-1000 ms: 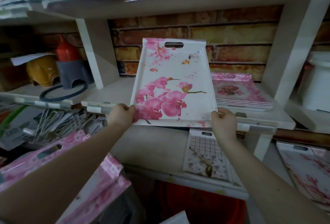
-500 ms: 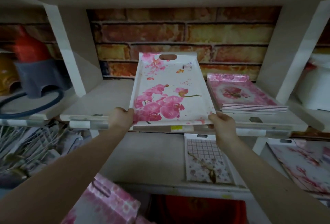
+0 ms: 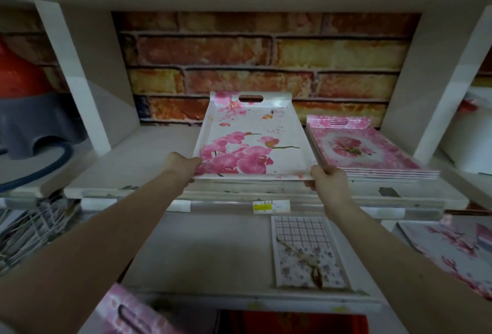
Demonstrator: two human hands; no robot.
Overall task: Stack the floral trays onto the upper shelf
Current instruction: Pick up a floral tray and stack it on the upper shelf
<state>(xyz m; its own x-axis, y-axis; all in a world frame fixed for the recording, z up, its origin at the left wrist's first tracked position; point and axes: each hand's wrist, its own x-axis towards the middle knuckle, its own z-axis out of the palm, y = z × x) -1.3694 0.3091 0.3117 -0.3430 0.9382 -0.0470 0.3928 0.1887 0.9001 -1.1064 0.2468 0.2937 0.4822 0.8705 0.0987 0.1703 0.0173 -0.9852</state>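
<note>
fingers (image 3: 194,161) of the left hand (image 3: 182,168) curl round the near left corner of a white rectangular plastic tray printed with pink orchids (image 3: 250,134), thumb on top of the rim. the right hand (image 3: 328,182) grips the near right corner the same way. on my feed the tray lies lengthwise over the pale upper shelf board (image 3: 149,152), its cut-out handle end towards the red and yellow brick-pattern back wall (image 3: 239,54) and its near edge level with the shelf front. the wide-angle view leaves me unsure whether its underside rests on the board or hangs just above it. just beside it, to the right, sits a neat stack of pink rose-print trays (image 3: 372,159) on the same shelf. a yellow and white price label (image 3: 270,206) is fixed to the shelf edge below the tray. on the lower shelf lies a small checked tray with tiny flowers (image 3: 306,248), and further right a blossom-print tray (image 3: 452,248).
</note>
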